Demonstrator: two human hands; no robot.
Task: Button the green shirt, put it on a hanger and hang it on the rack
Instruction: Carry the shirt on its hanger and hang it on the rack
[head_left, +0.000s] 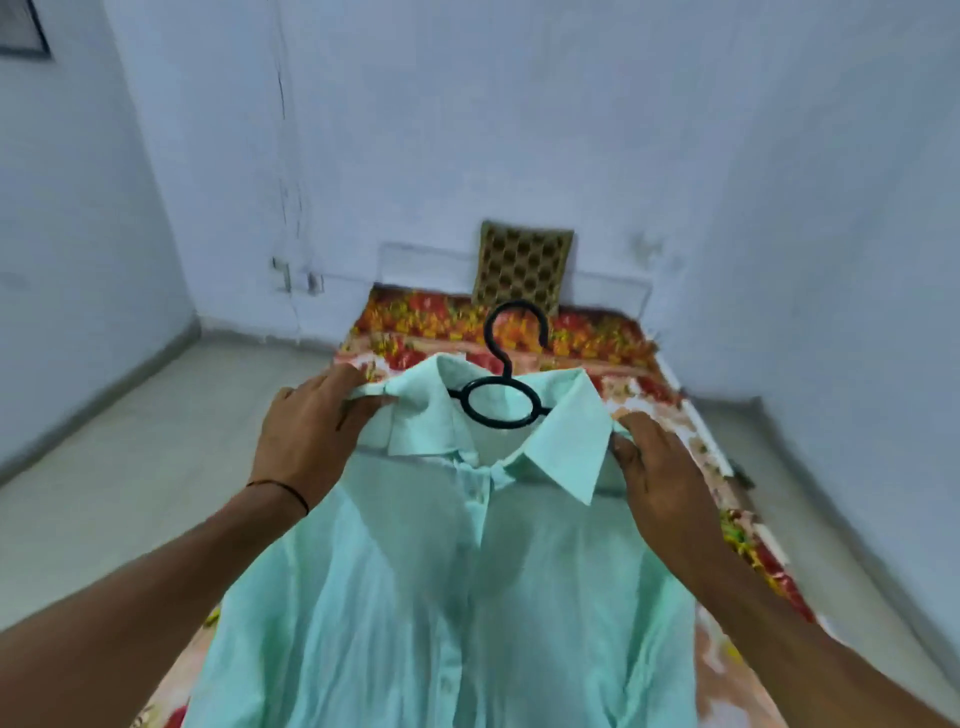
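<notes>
The pale green shirt (441, 582) is held up above the bed, buttoned down its front, collar spread. A black plastic hanger (501, 387) sits inside the neck; its hook and ring stick out above the collar, its arms are hidden under the cloth. My left hand (311, 431) grips the shirt's left shoulder beside the collar. My right hand (657, 473) grips the right shoulder just under the collar point. No rack is in view.
A bed with a red and orange floral sheet (597, 343) runs away from me under the shirt. A brown patterned cushion (522, 267) leans on the blue wall at its head. Pale floor (130, 441) lies to the left and right of the bed.
</notes>
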